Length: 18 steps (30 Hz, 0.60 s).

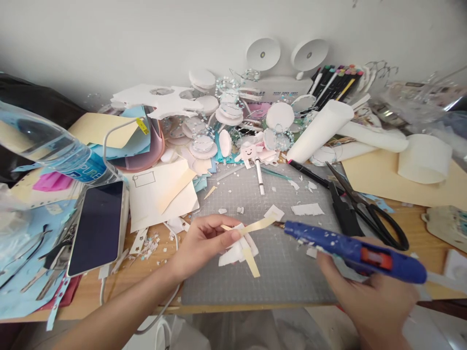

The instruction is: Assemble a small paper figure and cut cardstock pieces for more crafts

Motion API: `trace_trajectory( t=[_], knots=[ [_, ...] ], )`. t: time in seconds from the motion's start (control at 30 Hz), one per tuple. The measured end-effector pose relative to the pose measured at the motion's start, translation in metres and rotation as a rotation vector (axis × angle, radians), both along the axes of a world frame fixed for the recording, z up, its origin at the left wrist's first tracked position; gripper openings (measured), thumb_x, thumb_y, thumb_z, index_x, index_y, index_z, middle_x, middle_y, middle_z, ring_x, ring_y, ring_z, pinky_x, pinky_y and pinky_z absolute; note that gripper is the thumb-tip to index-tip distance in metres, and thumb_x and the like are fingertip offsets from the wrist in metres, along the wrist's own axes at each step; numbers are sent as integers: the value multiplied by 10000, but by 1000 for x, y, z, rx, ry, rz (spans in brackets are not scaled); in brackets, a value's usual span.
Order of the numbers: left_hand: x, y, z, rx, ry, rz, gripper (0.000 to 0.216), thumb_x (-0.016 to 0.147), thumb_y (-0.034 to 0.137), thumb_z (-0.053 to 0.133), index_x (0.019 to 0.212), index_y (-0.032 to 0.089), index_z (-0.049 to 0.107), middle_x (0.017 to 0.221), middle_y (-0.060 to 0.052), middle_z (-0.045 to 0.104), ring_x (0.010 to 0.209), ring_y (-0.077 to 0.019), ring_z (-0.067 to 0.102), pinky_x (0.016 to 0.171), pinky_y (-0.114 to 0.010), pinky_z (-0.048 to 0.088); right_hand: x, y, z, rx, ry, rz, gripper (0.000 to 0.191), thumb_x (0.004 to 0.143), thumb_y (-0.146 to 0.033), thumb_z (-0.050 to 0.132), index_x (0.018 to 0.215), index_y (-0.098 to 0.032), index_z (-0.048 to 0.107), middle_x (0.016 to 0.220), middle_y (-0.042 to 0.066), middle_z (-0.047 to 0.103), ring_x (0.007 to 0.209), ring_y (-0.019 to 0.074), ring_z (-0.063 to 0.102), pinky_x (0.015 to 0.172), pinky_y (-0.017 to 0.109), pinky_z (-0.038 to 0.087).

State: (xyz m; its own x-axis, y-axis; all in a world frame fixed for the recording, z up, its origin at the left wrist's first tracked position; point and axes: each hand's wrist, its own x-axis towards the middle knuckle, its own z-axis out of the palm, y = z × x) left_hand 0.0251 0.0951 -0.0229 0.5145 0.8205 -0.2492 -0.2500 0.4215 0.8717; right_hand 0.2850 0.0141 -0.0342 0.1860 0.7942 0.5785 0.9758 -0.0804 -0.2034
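Note:
Between the thumb and fingers of my left hand (209, 240) is a cream paper strip (259, 225), pinched together with a small white paper piece (231, 255). A second cream strip (250, 262) hangs down from that bundle. My right hand (372, 296) is wrapped round a blue glue gun (335, 248), which has white flecks on its barrel. The gun's nozzle points left and lies close to the strip's free end; whether they touch I cannot tell. Beneath both hands is a grey cutting mat (277, 287) with scattered white scraps (307, 209).
Black scissors (365, 209) and a black knife (343, 209) lie right of the mat. A phone (97, 226) and tilted water bottle (54, 146) stand left. White rolls (321, 131), foam discs (280, 115) and markers (332, 87) crowd the back. A smiling paper figure (250, 153) is nearby.

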Motion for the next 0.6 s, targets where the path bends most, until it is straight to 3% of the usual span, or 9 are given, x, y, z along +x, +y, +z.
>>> trace_trajectory(
  t=[0.1, 0.17, 0.23, 0.4, 0.6],
  knots=[
    [-1, 0, -2, 34, 45, 14, 226, 795, 376, 763, 881, 168, 745, 629, -10, 686, 481, -90, 571, 459, -189, 437, 6, 12, -8, 10, 101, -217, 363, 831, -527, 609, 905, -171, 626, 689, 59, 589, 629, 249, 583, 572, 328, 394],
    [-1, 1, -3, 44, 57, 22, 239, 791, 387, 764, 872, 164, 738, 622, -4, 671, 479, -82, 548, 455, -185, 406, 9, 23, -12, -50, 175, -267, 449, 859, -581, 545, 1001, -161, 620, 777, 100, 620, 705, 284, 594, 592, 346, 392],
    [-1, 1, -4, 39, 58, 25, 246, 786, 392, 767, 851, 159, 726, 625, 0, 663, 479, -74, 527, 449, -181, 377, 13, 33, -16, -113, 180, -255, 483, 877, -598, 494, 1037, -154, 598, 820, 126, 627, 748, 309, 591, 607, 365, 391],
    [-2, 3, -5, 31, 64, 3, 258, 801, 393, 748, 800, 142, 686, 656, -21, 683, 502, -81, 530, 476, -189, 373, 18, 48, -27, -266, 97, -173, 400, 896, -554, 436, 880, -176, 564, 680, 78, 565, 684, 314, 572, 661, 425, 406],
    [-5, 3, -5, 28, 85, 24, 233, 802, 358, 740, 754, 148, 653, 650, -17, 685, 539, -97, 567, 508, -192, 394, 20, 43, -33, -205, 172, -108, 432, 843, -531, 501, 1015, -143, 582, 853, 136, 618, 830, 339, 603, 738, 459, 461]
  ],
)
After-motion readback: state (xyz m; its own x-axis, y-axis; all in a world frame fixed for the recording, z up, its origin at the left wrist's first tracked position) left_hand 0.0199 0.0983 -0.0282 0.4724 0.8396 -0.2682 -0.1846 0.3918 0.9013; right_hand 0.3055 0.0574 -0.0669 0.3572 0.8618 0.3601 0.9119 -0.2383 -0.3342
